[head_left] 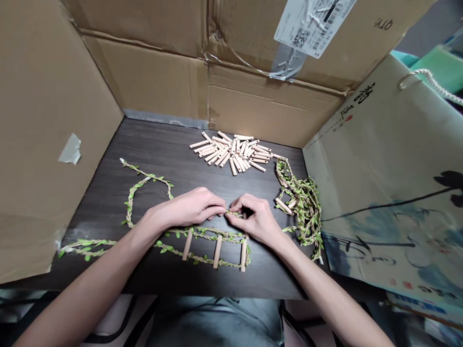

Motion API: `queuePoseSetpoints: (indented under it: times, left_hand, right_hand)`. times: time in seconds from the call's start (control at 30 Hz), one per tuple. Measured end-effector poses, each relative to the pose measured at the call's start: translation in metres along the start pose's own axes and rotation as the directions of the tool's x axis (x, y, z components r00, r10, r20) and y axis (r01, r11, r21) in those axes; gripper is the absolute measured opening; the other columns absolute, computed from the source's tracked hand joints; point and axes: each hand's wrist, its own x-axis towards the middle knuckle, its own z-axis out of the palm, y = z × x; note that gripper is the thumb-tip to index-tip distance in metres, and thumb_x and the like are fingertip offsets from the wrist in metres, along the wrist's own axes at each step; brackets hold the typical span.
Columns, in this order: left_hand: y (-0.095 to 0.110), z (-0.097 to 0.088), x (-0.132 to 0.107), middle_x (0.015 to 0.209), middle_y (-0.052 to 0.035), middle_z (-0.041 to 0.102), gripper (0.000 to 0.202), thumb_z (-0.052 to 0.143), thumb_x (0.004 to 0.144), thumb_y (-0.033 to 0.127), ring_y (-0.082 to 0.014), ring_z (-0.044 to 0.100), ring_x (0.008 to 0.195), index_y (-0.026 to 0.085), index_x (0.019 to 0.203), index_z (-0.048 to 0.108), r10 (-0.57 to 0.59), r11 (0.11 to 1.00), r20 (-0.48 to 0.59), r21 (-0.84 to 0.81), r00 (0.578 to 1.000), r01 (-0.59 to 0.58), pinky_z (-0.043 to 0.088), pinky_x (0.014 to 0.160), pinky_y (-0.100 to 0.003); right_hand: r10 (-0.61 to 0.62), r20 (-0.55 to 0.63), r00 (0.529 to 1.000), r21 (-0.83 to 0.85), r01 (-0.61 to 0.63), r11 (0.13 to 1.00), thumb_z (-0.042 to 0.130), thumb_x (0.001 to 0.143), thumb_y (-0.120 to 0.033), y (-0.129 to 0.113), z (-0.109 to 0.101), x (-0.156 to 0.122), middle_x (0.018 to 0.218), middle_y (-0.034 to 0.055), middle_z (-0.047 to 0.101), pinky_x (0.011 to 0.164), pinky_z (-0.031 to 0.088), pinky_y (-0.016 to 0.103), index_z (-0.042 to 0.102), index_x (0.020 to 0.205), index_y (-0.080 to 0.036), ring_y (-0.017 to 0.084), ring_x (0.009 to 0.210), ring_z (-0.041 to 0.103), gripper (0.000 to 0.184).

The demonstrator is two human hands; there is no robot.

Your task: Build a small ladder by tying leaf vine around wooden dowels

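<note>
Dark wood-grain tabletop [165, 145] carries, near its front edge, a ladder of leafy twine [197, 257] with 3 wooden dowels [216, 252]. Left hand [183, 209] and right hand [254, 221] meet, pinching a twine strand [233, 213] above the rightmost dowel [243, 256]. Farther back lie loose dowels [230, 153], a twine tangle [302, 216] and a cardboard carton [274, 105] marked "QTY."

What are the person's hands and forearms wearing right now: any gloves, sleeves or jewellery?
The left hand and right hand are bare and slender, with no gloves, rings or watch showing. The left forearm and right forearm are bare too, with no sleeves. A grey-blue garment shows below them.
</note>
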Motion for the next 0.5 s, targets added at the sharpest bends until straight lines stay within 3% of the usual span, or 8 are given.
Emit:
queuePoseSetpoints:
  times: [0.17,0.3,0.4,0.5]
  left_hand:
    - [0.004,0.002,-0.001,0.070,0.0010,0.063,0.032,0.048,0.105,0.031,-0.0124,0.052,0.062,0.019,0.080,0.064,-0.036,0.999,-0.041,0.031,0.998,0.037,0.033,0.064,-0.024]
    - [0.007,0.002,-0.001,0.073,0.0002,0.066,0.032,0.047,0.105,0.031,-0.0129,0.055,0.065,0.018,0.084,0.068,-0.041,0.998,-0.038,0.043,0.998,0.043,0.035,0.066,-0.025]
    - [0.008,0.002,-0.001,0.077,-0.0015,0.069,0.033,0.047,0.106,0.032,-0.0141,0.059,0.068,0.018,0.087,0.071,-0.050,0.997,-0.049,0.050,0.998,0.053,0.036,0.067,-0.025]
    - [0.008,0.001,-0.002,0.075,-0.0010,0.069,0.032,0.049,0.105,0.033,-0.0136,0.057,0.065,0.018,0.087,0.071,-0.039,0.999,-0.065,0.035,0.997,0.041,0.036,0.065,-0.024]
  right_hand:
    - [0.035,0.046,0.998,-0.064,-0.032,0.997,0.079,0.091,-0.026,-0.008,-0.008,0.000,0.082,0.0023,0.071,0.071,0.046,0.029,0.073,0.093,-0.019,0.017,0.076,0.062,0.010]
    - [0.083,0.180,0.980,-0.208,-0.045,0.977,0.080,0.091,-0.032,-0.015,-0.025,-0.002,0.103,0.0064,0.074,0.086,0.049,0.034,0.073,0.116,-0.021,0.022,0.096,0.065,0.028]
    - [0.088,0.240,0.967,-0.239,-0.029,0.971,0.071,0.099,-0.032,-0.014,-0.030,-0.002,0.099,0.0065,0.073,0.087,0.048,0.035,0.076,0.101,-0.020,0.022,0.095,0.064,0.013]
    - [0.050,0.243,0.969,-0.206,0.001,0.979,0.070,0.100,-0.030,-0.008,-0.027,-0.002,0.091,0.0053,0.071,0.082,0.047,0.034,0.074,0.092,-0.019,0.020,0.087,0.063,0.014]
